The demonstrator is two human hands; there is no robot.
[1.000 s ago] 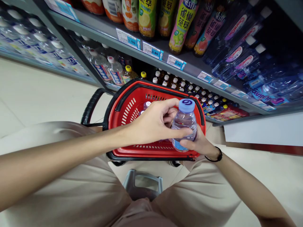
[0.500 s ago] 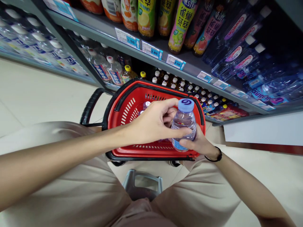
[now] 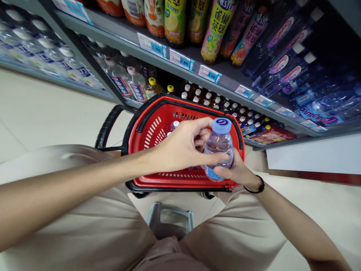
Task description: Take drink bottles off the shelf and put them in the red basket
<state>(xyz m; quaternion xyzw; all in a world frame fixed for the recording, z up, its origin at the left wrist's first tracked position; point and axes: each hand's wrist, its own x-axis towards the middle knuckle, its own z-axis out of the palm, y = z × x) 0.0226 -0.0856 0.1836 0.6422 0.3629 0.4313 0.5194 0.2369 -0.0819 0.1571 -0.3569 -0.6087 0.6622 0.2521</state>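
A small clear water bottle [image 3: 219,146] with a pale blue cap is held upright over the right side of a red shopping basket [image 3: 146,130]. My left hand [image 3: 182,148] wraps it from the left, thumb across its front. From below and behind, my right hand [image 3: 238,171] grips the bottle's lower part; a black band sits on that wrist. Another small capped bottle [image 3: 175,125] lies inside the basket, mostly hidden behind my left hand.
Grey store shelves [image 3: 225,81] hold tea bottles above and small dark bottles [image 3: 214,101] low behind the basket. Large water bottles [image 3: 284,64] fill the right side. The basket's black handle [image 3: 108,128] sticks out left. I sit on a grey stool [image 3: 169,220].
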